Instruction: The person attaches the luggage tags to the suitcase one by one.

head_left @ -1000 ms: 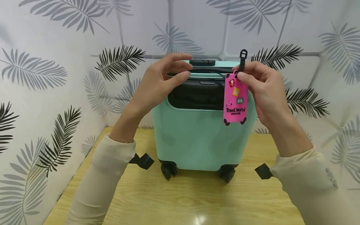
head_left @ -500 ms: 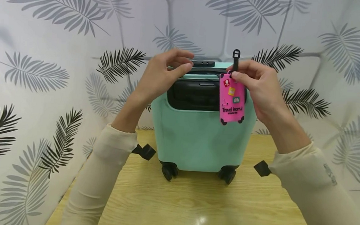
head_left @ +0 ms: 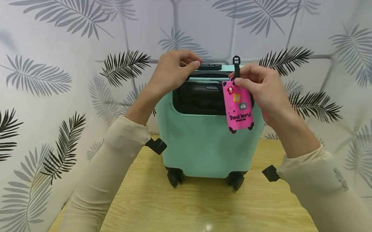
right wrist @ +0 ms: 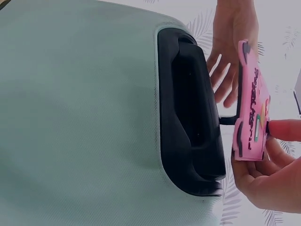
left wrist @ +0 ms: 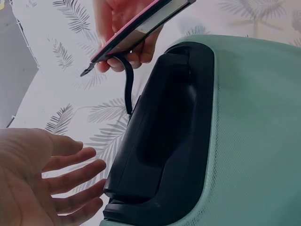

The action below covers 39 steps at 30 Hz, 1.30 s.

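A mint-green suitcase (head_left: pixel 209 148) stands upright on its wheels, with a black carry handle (head_left: pixel 209 74) at its top. My right hand (head_left: pixel 264 87) pinches the upper end of a pink luggage tag (head_left: pixel 238 111) in front of the suitcase's right side. The tag's buckle (head_left: pixel 236 59) sticks up above those fingers. In the left wrist view, its black strap (left wrist: pixel 128 87) curves from the tag down behind the handle. My left hand (head_left: pixel 174 71) is at the handle's left end, holding nothing; in the left wrist view its fingers (left wrist: pixel 77 179) are spread beside the handle.
The suitcase stands on a wood-grain table (head_left: pixel 197 207). Close behind it rises a wall (head_left: pixel 203 22) with a leaf pattern, and another patterned wall (head_left: pixel 31 122) is at the left. A black combination lock (head_left: pixel 210 66) sits on top of the suitcase.
My right hand has moved left with the luggage tag, whose lower end has swung slightly right and buckle dropped a little. My left hand has moved slightly right and up along the suitcase's top.
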Tool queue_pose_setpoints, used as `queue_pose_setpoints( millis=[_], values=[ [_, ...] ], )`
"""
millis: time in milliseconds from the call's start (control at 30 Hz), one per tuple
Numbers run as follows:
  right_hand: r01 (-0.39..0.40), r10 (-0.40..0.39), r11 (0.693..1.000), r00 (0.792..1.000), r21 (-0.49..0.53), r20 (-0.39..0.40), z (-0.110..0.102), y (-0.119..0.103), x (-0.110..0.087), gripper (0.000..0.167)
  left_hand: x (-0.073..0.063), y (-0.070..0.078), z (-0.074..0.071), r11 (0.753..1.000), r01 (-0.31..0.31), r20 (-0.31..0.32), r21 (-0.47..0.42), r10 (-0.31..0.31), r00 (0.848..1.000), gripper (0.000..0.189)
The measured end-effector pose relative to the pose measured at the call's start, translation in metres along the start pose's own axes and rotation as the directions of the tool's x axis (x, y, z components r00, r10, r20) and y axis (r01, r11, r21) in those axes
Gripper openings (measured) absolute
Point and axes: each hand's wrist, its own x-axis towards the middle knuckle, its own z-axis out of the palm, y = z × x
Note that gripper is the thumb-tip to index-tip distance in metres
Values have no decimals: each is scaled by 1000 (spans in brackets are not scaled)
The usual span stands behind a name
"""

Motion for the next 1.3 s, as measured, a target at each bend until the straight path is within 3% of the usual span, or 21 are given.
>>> queue_pose_setpoints(
  millis=[400,733,1033,1300],
  values=[
    [-19,21,995,999,-97,25,8,-2,6,15,14,-5,7,997,12,64,77,-17,998,26],
    [-23,27,992,999,-122,33,13,-1,11,16,21,-7,16,987,45,72,155,-57,996,28],
    [-24,30,990,999,-136,43,16,1,16,18,26,-3,22,982,75,86,172,-91,992,28],
    [-15,25,986,998,-165,58,20,3,22,17,29,-4,24,977,39,178,208,-77,981,30]
  ],
)
